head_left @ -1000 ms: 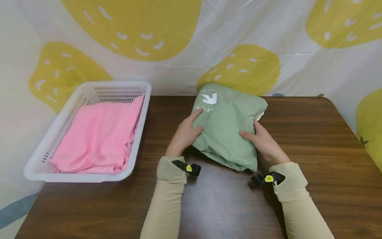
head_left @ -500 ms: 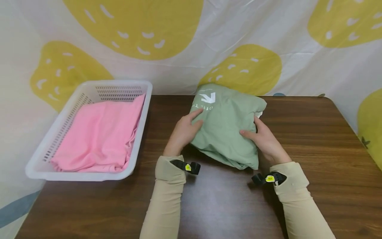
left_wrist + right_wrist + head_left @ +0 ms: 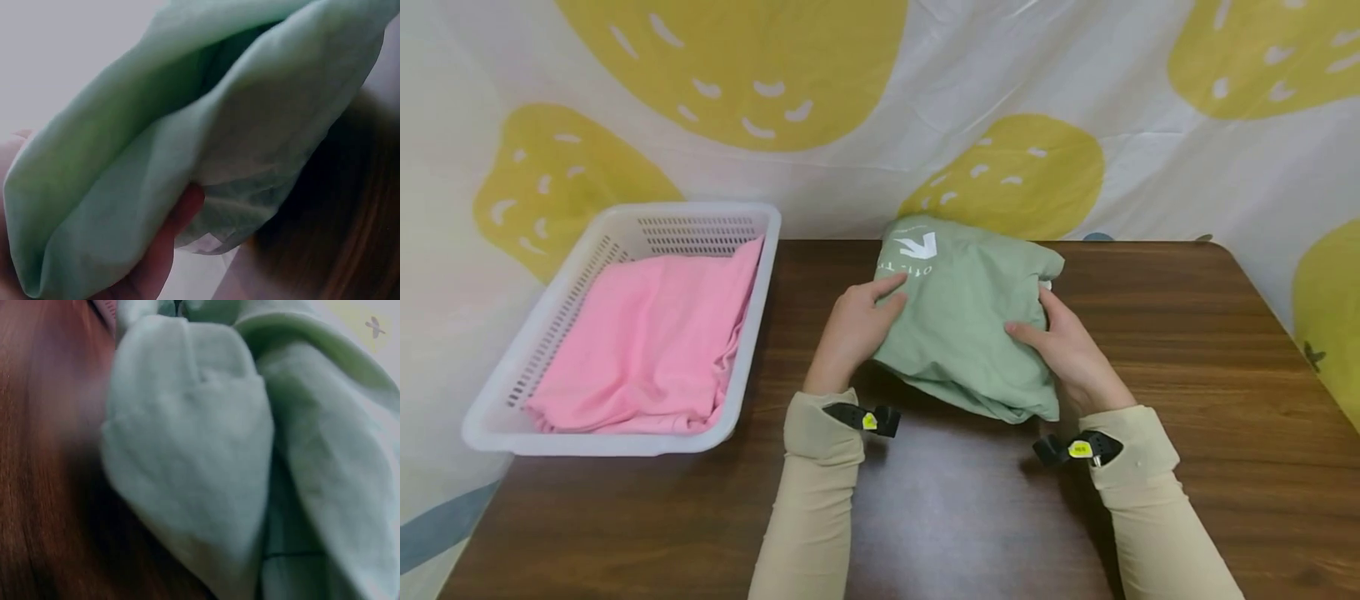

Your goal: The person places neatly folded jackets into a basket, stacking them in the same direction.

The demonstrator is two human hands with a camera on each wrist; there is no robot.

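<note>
A folded green garment [image 3: 962, 325] with a white arrow print and lettering is held between my two hands, over the back middle of the table. On its left side my left hand [image 3: 855, 329] grips the edge, thumb and index finger on top; the left wrist view shows fingers [image 3: 187, 209] against the underside of the fold. My right hand [image 3: 1071, 346] holds the right edge, its thumb lying on the cloth. In the right wrist view, thick loose folds of the garment [image 3: 194, 444] fill the middle and conceal that hand's fingers.
At the left stands a white plastic basket [image 3: 752, 333] with slotted walls, holding a folded pink cloth [image 3: 647, 333]. Both rest on a dark wooden table [image 3: 1210, 350]. Behind the table hangs a white curtain [image 3: 842, 196] with large yellow fruit shapes.
The garment has shifted slightly left at its far end and turned a little, its near corner swinging right. My left hand has moved a bit left with it; the grips look unchanged.
</note>
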